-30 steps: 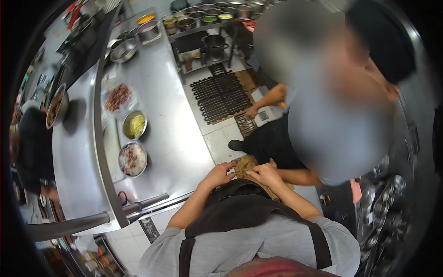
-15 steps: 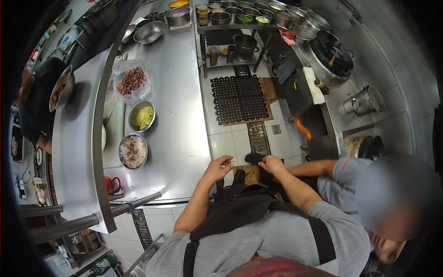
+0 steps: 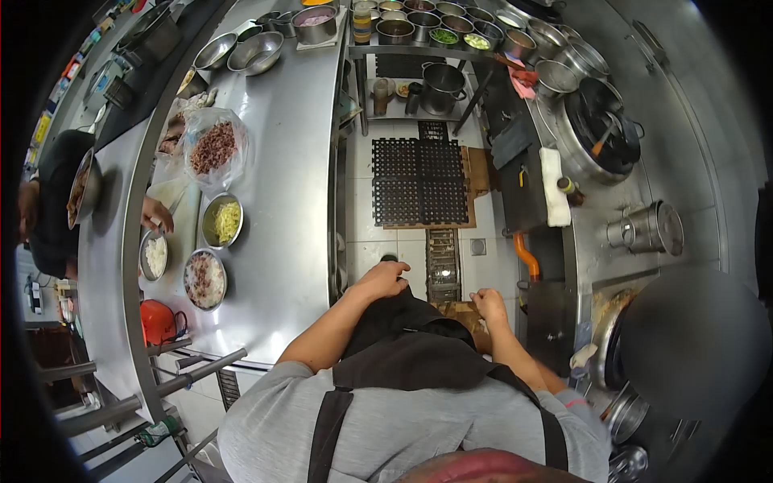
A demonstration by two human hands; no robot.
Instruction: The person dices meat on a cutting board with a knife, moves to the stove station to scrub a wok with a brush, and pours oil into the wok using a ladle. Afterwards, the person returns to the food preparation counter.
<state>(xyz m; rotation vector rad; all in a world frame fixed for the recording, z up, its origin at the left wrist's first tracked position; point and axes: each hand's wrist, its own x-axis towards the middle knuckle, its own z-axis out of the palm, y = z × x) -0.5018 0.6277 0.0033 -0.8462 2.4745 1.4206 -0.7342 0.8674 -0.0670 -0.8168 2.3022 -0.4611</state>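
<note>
My left hand point(image 3: 382, 280) hangs in front of the black apron point(image 3: 419, 362), over the floor beside the steel counter point(image 3: 294, 169). Its fingers are loosely bent and apart, with nothing between them. Lower right, my right hand point(image 3: 489, 307) is curled into a loose fist above the floor, and nothing shows in it. Neither hand touches the counter. On the counter to my left stand a bowl of rice with dark red bits point(image 3: 205, 279), a bowl of yellow shreds point(image 3: 223, 221) and a plastic bag of reddish-brown chopped food point(image 3: 213, 149).
Ahead lies a black perforated mat point(image 3: 419, 181). Several food pots point(image 3: 394, 32) line the far shelf. Along the right run a stove with a wok point(image 3: 604, 133) and an orange pipe point(image 3: 527, 256). A co-worker's hand point(image 3: 157, 215) reaches over a small white-filled bowl point(image 3: 154, 256).
My view has shifted forward along the aisle. My hands have moved farther apart. The person at right has dropped back behind my arm. A co-worker's hand now shows at the left.
</note>
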